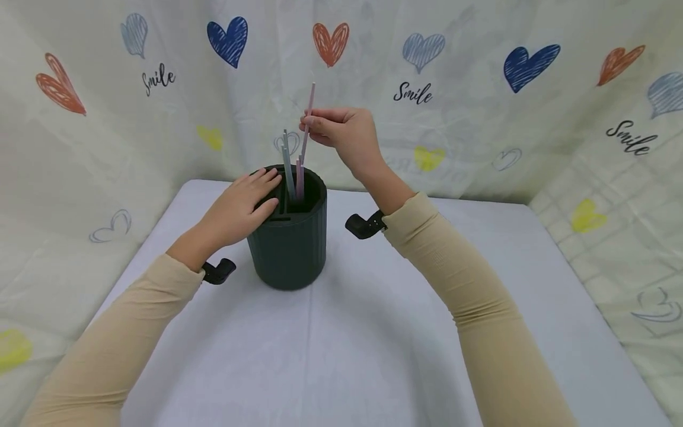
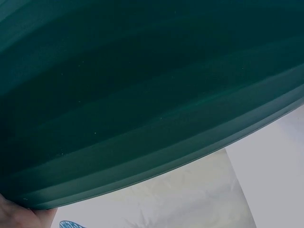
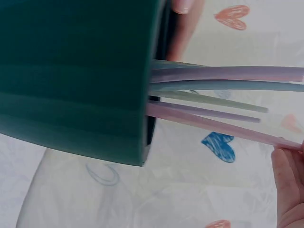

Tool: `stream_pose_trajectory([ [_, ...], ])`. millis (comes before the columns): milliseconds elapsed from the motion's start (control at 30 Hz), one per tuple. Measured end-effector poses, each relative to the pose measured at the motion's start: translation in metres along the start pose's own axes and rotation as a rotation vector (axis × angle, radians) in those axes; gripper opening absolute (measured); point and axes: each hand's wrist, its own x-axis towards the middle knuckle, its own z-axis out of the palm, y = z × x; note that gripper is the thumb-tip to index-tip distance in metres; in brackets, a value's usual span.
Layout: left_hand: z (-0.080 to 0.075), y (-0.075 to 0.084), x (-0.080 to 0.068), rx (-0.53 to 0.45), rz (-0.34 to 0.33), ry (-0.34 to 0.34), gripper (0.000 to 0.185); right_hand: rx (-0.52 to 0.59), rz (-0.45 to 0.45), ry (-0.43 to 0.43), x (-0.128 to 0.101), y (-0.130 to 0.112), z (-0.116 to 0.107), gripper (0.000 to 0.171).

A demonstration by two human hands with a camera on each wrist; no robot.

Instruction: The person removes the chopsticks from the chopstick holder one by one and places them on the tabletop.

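Rests the left hand [image 1: 242, 204], with outstretched fingers and thumb apart, on top of the dark green holder [image 1: 288, 255]. Just right of those fingertips, shows blue-grey sticks [image 1: 289, 173] standing inside. Farther right, pinches a pink stick [image 1: 306, 139] in the right hand [image 1: 349, 133], the nearer one; slopes steeply down from that pinch, slightly leftward, to the holder's opening. Cannot tell where its lower end stops.

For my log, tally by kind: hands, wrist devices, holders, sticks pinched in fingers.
Hands: 2 (left hand, right hand)
Black wrist devices: 2
Dark green holder: 1
Pinched pink stick: 1
Total: 6
Other sticks overlap, so not counted.
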Motion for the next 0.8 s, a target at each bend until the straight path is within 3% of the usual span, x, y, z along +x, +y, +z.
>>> stream_pose_trajectory([
  [533, 0.004, 0.0, 0.0, -0.006, -0.006, -0.022, 0.057, 0.103, -0.107, 0.062, -0.006, -0.038, -0.01, 0.024],
  [800, 0.002, 0.0, 0.0, -0.012, -0.008, -0.023, 0.057, 0.136, -0.187, 0.134, -0.008, -0.06, -0.026, 0.023],
])
